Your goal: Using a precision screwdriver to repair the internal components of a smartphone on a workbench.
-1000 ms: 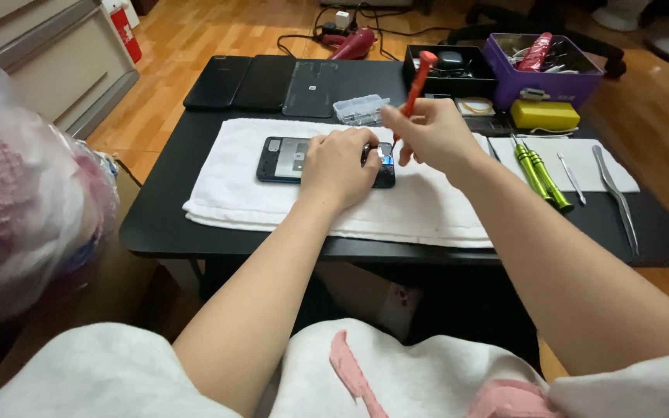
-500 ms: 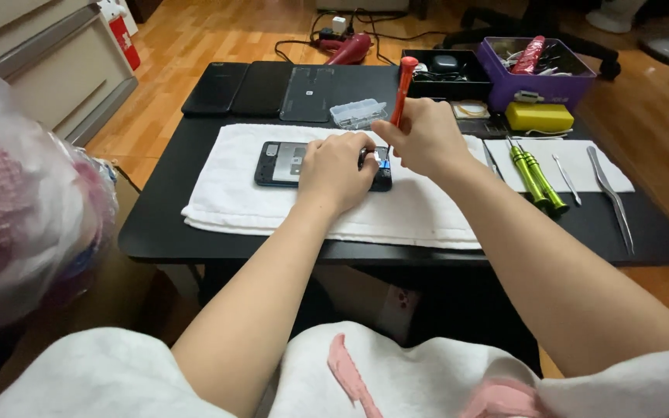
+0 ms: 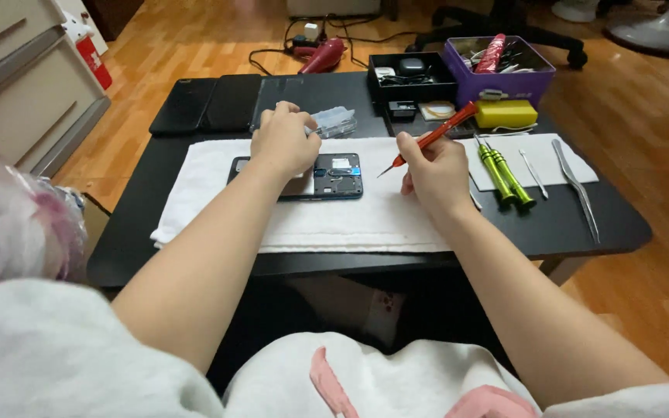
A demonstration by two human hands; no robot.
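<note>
An opened phone point(image 3: 337, 176) with its blue inner board exposed lies on a white towel point(image 3: 218, 209). My left hand point(image 3: 284, 143) covers the phone's left half, with curled fingers reaching past its far edge beside a small clear plastic box point(image 3: 334, 121). Whether those fingers pinch anything is hidden. My right hand point(image 3: 433, 172) rests on the towel to the right of the phone and grips a red screwdriver point(image 3: 435, 136). Its tip points down-left, just off the phone's right edge.
The black table point(image 3: 582, 224) also holds two green screwdrivers point(image 3: 505, 175), metal tweezers point(image 3: 574, 186), a yellow box point(image 3: 506, 114), a purple bin point(image 3: 497, 77), a black tray point(image 3: 408, 77) and dark phones point(image 3: 207, 102) at the back left. A wooden floor surrounds it.
My right hand has pulled the red screwdriver off the phone and moved right. My left hand has shifted left and toward the phone's far edge, uncovering the board.
</note>
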